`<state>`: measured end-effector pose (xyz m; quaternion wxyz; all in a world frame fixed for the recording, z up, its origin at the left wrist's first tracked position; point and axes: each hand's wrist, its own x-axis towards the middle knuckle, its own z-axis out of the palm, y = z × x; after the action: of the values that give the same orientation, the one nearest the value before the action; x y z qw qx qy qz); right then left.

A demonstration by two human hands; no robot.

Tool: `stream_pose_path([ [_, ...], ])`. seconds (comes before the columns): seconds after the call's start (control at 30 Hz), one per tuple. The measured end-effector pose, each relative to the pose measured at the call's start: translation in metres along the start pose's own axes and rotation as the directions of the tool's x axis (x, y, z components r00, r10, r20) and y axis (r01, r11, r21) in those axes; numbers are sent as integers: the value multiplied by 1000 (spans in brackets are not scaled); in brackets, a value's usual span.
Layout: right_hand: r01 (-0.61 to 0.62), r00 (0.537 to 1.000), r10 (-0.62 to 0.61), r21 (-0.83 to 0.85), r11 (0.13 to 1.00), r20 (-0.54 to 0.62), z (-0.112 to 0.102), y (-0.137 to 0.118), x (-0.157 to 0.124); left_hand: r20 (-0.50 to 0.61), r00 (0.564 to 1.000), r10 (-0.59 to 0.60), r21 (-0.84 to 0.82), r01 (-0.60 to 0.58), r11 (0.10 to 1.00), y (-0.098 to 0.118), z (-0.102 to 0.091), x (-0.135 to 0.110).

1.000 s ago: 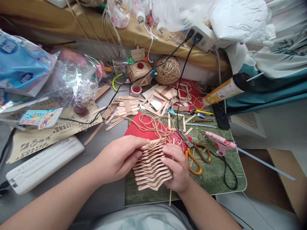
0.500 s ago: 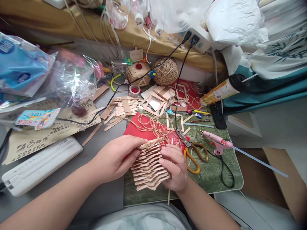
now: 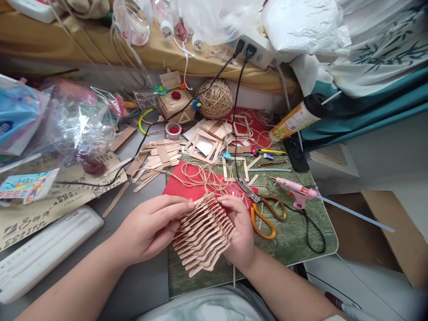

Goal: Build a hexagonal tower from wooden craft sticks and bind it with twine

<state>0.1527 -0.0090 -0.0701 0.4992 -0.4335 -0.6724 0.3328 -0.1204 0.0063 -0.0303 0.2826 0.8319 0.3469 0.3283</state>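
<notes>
Both hands hold a stacked craft-stick structure (image 3: 202, 234), a ribbed pile of flat wooden sticks tilted over the green mat (image 3: 297, 236). My left hand (image 3: 150, 227) grips its left side, fingers curled along the top edge. My right hand (image 3: 237, 229) grips the right side, with fingers wrapped over the upper corner. A strand of jute twine (image 3: 203, 176) runs from the stack's top across a red sheet (image 3: 177, 185).
Orange-handled scissors (image 3: 264, 214) and a pink glue gun (image 3: 296, 191) lie right of the hands. Loose craft sticks (image 3: 160, 156), a twine ball (image 3: 214, 98), a small wooden box (image 3: 175, 104), cables, plastic bags (image 3: 76, 120) and a white device (image 3: 43, 249) crowd the grey table.
The stick structure has been turned, its top now tilted to the left, with both hands shifted slightly around it. The camera has swung right, so everything has slid left in view.
</notes>
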Motion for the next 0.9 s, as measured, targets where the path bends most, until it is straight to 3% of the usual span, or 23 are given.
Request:
stream_pose_path([
  [0.4,-91,996,90,51,995,5,-2,-11,10,21,1000,22,-103,-20,995,0,4,3],
  [0.9,-82,996,79,67,994,44,-3,-8,6,72,996,45,-119,-36,992,4,-1,5],
])
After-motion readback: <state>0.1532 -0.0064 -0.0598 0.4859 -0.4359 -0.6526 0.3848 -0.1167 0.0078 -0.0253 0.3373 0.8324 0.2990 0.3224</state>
